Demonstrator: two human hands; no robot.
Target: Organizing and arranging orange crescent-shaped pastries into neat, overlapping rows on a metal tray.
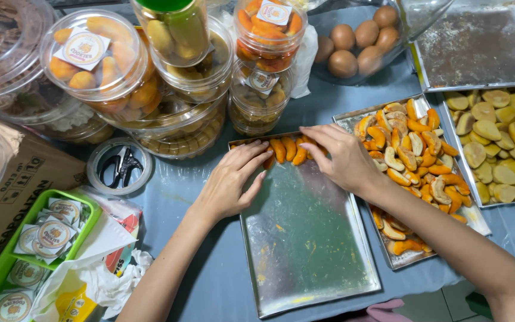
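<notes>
Nearest the camera, a mostly bare metal baking tray [305, 250] lies at lower centre of the frame, long axis running away from the viewer, its surface showing only crumbs and smears. Both forearms enter from the bottom edge and meet at the tray's far end.

Orange crescent cookies [290, 149] form a short single row along that far rim, the row running left to right across the frame, each piece roughly upright to the row. They are glossy, orange to amber, curved like small wedges.

Left hand [229, 182] rests palm down at the row's left end, fingers [256, 156] extended and close together, tips touching or just beside the leftmost pieces; nothing is gripped in it. Right hand [342, 156] sits at the row's right end, fingers curled onto the last pieces; whether it pinches one cannot be told. The row lies between the two hands, directly ahead of both; neither is clearly the nearer.

Right of centre, a second tray [353, 122] holds a loose heap of orange and pale cookies, just beside the right wrist. A third tray [448, 110] at the right edge carries pale yellow cookies. Clear lidded tubs [93, 56] of cookies stack at upper left, brown eggs [359, 39] in a bowl at upper centre, scissors [120, 165] in a round lid at left
</notes>
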